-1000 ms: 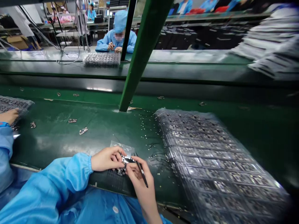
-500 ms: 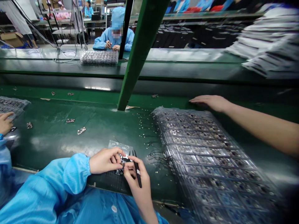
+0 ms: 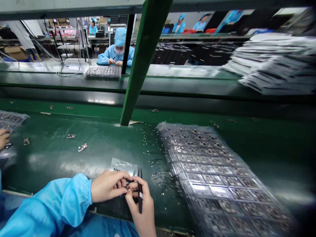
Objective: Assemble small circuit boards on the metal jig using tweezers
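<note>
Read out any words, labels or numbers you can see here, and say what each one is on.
Nothing readable.
Bag: barcode-like marks, too small to read.
Tweezers in right hand: white band, no legible print.
Part pinched by left hand: too small to tell.
Trays: blurred.

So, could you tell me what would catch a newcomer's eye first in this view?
Probably the big stack of clear plastic trays filled with small pieces, sprawling over the green bench at right. Next, the slanted green post cutting through the middle, with a co-worker in blue just left of it, across the line. At the bottom, the left hand and right hand pinch a small part together, the right also gripping black tweezers.
</note>
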`<move>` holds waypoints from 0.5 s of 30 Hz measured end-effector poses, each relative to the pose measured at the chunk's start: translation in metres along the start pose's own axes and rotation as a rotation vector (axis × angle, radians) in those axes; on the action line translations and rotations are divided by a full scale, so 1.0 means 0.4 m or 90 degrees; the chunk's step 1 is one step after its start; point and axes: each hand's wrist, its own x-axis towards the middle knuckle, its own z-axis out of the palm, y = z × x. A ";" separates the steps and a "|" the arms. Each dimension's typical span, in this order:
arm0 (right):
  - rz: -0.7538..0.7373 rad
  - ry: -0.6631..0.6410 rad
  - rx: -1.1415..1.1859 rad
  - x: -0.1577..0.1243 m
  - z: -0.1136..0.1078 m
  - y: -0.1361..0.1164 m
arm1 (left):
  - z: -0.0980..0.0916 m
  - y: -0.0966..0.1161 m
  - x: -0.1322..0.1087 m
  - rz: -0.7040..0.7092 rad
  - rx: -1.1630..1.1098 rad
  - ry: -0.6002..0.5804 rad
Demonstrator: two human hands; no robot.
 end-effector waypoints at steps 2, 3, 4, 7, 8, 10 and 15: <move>0.001 -0.013 0.014 -0.002 0.000 0.005 | 0.003 -0.003 0.000 0.015 -0.001 0.000; 0.007 -0.010 0.024 -0.003 0.001 0.006 | 0.005 -0.005 0.001 0.019 -0.005 0.000; 0.014 -0.003 0.035 -0.004 0.002 0.008 | 0.006 -0.008 0.002 0.020 -0.012 0.000; 0.031 0.036 0.068 -0.006 0.007 0.012 | 0.009 -0.015 0.004 0.018 -0.034 0.007; 0.035 0.043 0.076 -0.007 0.007 0.014 | 0.010 -0.017 0.004 0.019 -0.040 0.009; 0.047 0.044 0.087 -0.007 0.007 0.020 | 0.010 -0.017 0.004 0.018 -0.048 0.014; 0.079 0.048 0.128 -0.008 -0.003 0.041 | 0.005 -0.009 0.006 -0.007 -0.113 0.012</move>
